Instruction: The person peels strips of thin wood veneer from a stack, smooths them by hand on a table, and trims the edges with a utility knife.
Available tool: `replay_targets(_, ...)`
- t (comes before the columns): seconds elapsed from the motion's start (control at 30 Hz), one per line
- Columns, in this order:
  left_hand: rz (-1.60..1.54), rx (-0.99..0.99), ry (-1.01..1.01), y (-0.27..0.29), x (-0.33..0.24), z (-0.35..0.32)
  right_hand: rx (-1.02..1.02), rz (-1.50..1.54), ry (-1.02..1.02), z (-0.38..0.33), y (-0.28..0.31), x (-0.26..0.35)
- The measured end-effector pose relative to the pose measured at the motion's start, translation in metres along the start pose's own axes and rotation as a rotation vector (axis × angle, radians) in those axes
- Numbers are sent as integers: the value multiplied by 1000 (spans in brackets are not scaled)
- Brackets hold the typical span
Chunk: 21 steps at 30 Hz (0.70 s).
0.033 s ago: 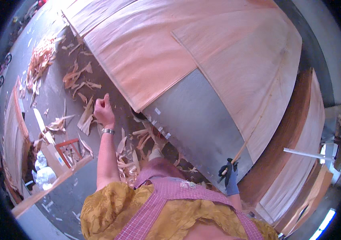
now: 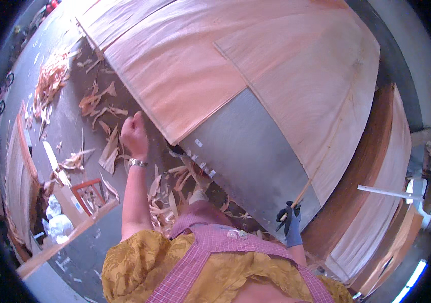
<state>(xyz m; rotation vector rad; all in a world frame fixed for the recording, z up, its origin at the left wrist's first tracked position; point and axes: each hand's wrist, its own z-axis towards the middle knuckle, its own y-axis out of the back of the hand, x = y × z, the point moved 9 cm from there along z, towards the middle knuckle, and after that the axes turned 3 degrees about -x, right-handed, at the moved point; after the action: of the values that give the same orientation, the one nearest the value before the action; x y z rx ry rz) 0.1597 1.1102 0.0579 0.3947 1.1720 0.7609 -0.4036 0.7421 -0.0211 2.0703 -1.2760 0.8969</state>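
Observation:
My right hand [image 2: 291, 227], in a blue-grey glove with dark fingers, is closed around the near end of a long thin wooden stick [image 2: 303, 192]. The stick reaches away over large, thin sheets of pale pinkish wood veneer [image 2: 175, 86] that overlap on a grey metal-topped table [image 2: 251, 146]. My bare left hand [image 2: 134, 136], a metal-banded watch at its wrist, is raised in a loose fist left of the table's edge. Nothing shows in its fingers. It touches neither the veneer nor the table.
Torn veneer scraps [image 2: 51, 81] litter the floor at left. Near them stand a stack of veneer [image 2: 20, 171], a cardboard box [image 2: 70, 204] and white plastic bags [image 2: 58, 227]. At right lies another veneer stack [image 2: 367, 202], with a pale metal bar [image 2: 387, 192] jutting over it.
My left hand has risen slightly, and its thumb no longer sticks up as clearly. My right hand keeps its hold on the stick.

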Motion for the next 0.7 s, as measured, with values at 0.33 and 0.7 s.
replay_targets(0.33, -26, 569, -735, -322, -302, -25, -299, 177, 120, -25, 10, 26)
replay_targets(0.7, 192, 662, -764, -310, -255, -51, -438, 234, 62, -65, 33, -35)
